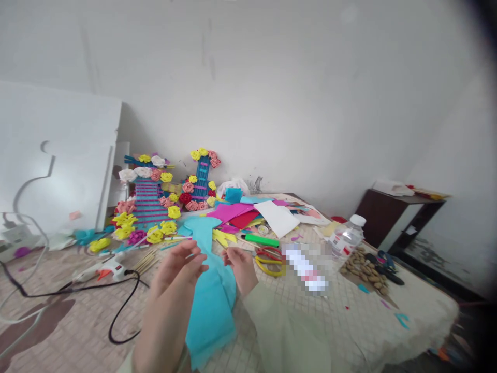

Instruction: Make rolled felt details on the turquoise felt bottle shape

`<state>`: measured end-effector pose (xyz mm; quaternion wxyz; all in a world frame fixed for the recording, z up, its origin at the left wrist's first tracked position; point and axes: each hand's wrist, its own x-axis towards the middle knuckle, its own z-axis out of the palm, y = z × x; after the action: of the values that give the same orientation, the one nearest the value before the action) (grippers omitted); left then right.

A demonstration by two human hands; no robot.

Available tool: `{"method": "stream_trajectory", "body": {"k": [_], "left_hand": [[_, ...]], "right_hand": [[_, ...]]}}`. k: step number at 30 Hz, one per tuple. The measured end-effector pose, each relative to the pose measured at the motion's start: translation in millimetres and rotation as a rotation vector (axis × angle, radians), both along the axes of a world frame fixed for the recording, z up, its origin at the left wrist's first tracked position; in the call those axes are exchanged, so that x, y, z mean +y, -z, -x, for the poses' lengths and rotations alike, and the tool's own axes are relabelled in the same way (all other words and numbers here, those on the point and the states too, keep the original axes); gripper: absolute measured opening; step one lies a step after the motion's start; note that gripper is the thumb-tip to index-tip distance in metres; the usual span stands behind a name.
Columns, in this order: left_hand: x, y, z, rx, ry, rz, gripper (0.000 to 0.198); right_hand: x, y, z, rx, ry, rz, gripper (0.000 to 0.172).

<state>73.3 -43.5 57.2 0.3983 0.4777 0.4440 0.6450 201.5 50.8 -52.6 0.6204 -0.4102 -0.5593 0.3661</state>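
A long sheet of turquoise crepe paper (212,300) lies on the table between my two hands and runs toward me. My left hand (180,269) is raised over its left edge, fingers curled together near a thin pale stick. My right hand (240,267) is at the paper's right edge, its fingers pinched on something small that I cannot make out. Both forearms reach in from the bottom of the view.
A white glue gun (106,269) with a black cable (124,311) lies at left. Paper-flower stands (149,199) line the back. Coloured sheets (240,212), yellow-red scissors (267,259), a green marker (262,240), a water bottle (345,239) and nuts (365,272) sit to the right. A dark side table (396,212) stands beyond.
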Motion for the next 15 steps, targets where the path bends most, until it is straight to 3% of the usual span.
{"method": "stream_trajectory", "body": {"k": [3, 7, 11, 15], "left_hand": [[40, 25.4, -13, -0.082, 0.146, 0.216, 0.043], [70, 58.6, -20, -0.164, 0.219, 0.254, 0.042], [76, 67.8, -15, -0.212, 0.263, 0.25, 0.035], [77, 68.2, -6, -0.373, 0.366, 0.225, 0.029]], "right_hand": [[-5, 1.1, 10, -0.009, -0.025, 0.004, 0.042], [-15, -0.2, 15, -0.136, -0.02, 0.008, 0.044], [-6, -11.6, -6, -0.398, 0.029, 0.009, 0.04], [34, -23.9, -57, -0.74, 0.236, 0.059, 0.023]]}}
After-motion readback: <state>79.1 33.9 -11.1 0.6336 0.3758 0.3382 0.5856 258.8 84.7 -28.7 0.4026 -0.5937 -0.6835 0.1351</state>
